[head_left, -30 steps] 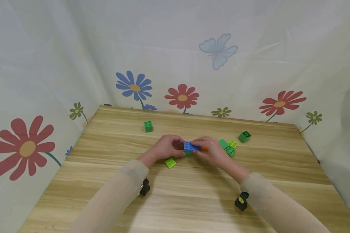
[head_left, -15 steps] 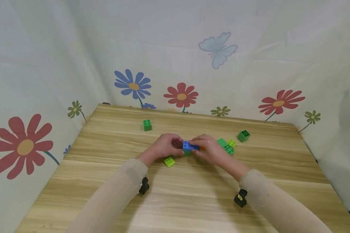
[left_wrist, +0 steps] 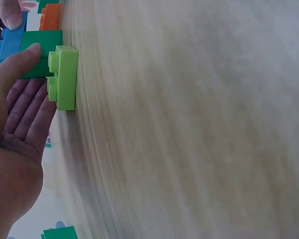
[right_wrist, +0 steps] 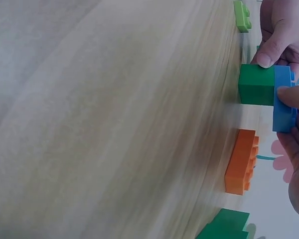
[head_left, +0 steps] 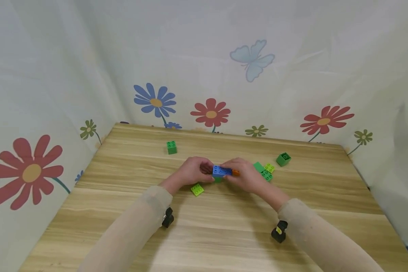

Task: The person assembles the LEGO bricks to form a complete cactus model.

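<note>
A blue studded brick (head_left: 221, 171) lies on top of a green brick (right_wrist: 256, 84) and juts out past it to the right. My right hand (head_left: 244, 174) pinches the blue brick, thumb on its near side and fingers behind. My left hand (head_left: 192, 170) holds the green brick, its thumb (left_wrist: 26, 60) pressed on the near face. On the table close to the left hand lies a lime-green brick (head_left: 197, 189). An orange brick (right_wrist: 240, 162) rests on the table, largely hidden behind the right hand in the head view.
Beyond the left hand stands a green brick (head_left: 171, 147). Right of the right hand lie a green piece (head_left: 258, 167), a lime brick (head_left: 269, 168) and a studded green brick (head_left: 266, 175). A tipped green brick (head_left: 283, 159) sits farther right. A flowered curtain (head_left: 190, 56) borders the wooden table.
More of the blue brick's top shows now, as the right hand's fingers cover less of it. Both hands stay in about the same place; the loose bricks have not moved.
</note>
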The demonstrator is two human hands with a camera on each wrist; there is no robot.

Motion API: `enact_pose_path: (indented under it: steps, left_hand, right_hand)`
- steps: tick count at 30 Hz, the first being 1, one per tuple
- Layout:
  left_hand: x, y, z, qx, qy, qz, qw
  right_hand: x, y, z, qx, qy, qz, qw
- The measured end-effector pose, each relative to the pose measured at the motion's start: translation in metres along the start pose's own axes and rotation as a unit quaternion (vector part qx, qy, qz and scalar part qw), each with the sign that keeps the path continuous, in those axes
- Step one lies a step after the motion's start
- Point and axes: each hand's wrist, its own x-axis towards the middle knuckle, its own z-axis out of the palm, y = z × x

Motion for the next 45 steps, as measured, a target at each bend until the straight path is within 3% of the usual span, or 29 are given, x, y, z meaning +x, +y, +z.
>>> enact_pose_path:
  steps: [10,28,39,45]
  left_hand:
    - [0.0,0.0,0.002,0.007,0.002,0.006,1.0]
    - [-0.002,0.0,0.002,0.006,0.008,0.002,0.9999]
    - [-0.005,0.001,-0.002,0.004,0.005,0.004,1.0]
    - [-0.012,0.0,-0.013,0.023,-0.003,-0.001,0.9997]
  right_hand:
    - [-0.01,0.011,0.005,0.05,0.043,0.049,0.9967]
    - [-0.011,0.013,0.011,0.09,0.054,0.107,0.9886]
    - [-0.011,0.008,0.01,0.094,0.059,0.104,0.9883]
    - [-0.01,0.009,0.011,0.094,0.05,0.111,0.9881]
